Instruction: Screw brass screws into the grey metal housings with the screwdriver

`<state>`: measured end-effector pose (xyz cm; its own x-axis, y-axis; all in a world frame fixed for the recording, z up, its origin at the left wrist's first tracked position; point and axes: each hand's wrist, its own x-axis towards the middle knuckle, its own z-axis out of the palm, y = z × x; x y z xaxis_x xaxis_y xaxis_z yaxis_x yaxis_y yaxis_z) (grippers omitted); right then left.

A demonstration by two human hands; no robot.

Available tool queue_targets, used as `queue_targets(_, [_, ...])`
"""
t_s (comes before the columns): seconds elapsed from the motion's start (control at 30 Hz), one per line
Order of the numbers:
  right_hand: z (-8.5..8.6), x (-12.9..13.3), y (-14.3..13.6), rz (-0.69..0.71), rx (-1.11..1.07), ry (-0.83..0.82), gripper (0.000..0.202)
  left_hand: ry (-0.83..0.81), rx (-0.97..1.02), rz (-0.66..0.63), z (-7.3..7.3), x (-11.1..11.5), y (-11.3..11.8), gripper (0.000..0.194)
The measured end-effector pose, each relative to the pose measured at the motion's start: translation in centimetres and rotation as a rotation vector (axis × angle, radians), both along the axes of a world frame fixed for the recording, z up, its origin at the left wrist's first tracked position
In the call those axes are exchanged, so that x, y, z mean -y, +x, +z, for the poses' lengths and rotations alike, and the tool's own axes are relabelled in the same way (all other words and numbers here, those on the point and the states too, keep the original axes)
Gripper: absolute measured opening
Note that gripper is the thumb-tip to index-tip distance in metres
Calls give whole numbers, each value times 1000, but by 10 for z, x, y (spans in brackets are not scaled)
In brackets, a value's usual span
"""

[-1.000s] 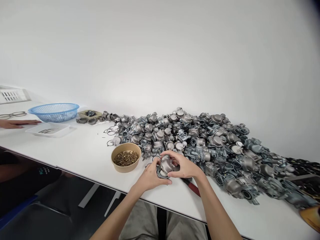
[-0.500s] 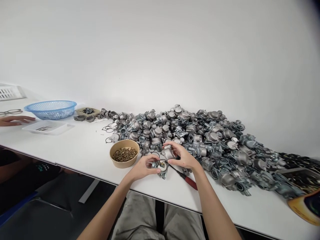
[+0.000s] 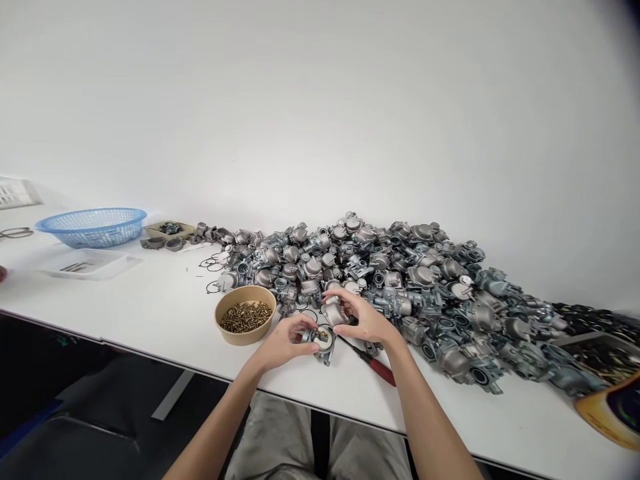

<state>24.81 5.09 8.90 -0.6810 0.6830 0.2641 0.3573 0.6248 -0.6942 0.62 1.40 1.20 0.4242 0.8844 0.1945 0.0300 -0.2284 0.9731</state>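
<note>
My left hand (image 3: pixel 283 345) is closed on a small carburetor body (image 3: pixel 325 341), its white float and brass parts facing up. Just behind it, my right hand (image 3: pixel 367 321) grips a rounded grey metal float bowl (image 3: pixel 335 311) between thumb and fingers. The two parts are close together but look apart. A screwdriver (image 3: pixel 381 369) with a red and black handle lies on the table below my right hand. Left of my left hand stands a tan paper bowl (image 3: pixel 244 339) of brass-coloured screws.
A large heap of carburetors (image 3: pixel 425 275) spreads behind and right of my hands. Thin black rings (image 3: pixel 214 287) lie left of it. Further left are a white tray (image 3: pixel 115 265), a blue basket (image 3: pixel 93 233) and another person's fingertips (image 3: pixel 3 273). A yellow container (image 3: pixel 607 417) stands at far right.
The view has shifted slightly. My right hand has brought the float bowl a little lower. The other person's hand has drawn back toward the left edge.
</note>
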Motion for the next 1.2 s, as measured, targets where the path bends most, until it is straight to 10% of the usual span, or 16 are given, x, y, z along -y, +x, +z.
queue_targets(0.37, [1,11,-18,114,88,-39,80,-42,114,-60,-7,-4,-2,63])
queue_targets(0.57, [0,11,-20,111,104,-32,80,19,-91,28,30,20,-11,90])
queue_targets(0.7, [1,11,-18,67,129,-41,64,204,-244,415,55,26,-44,61])
queue_targets(0.83, [0,11,-19,52,140,-16,57,201,-718,749,48,7,-82,29])
queue_targets(0.97, [-2,9,-20,34,135,-26,52,37,-1057,644,35,-10,-95,32])
queue_targets(1.2, [-12,1,-16,-8,79,9,47,42,-1099,587,27,-24,-98,16])
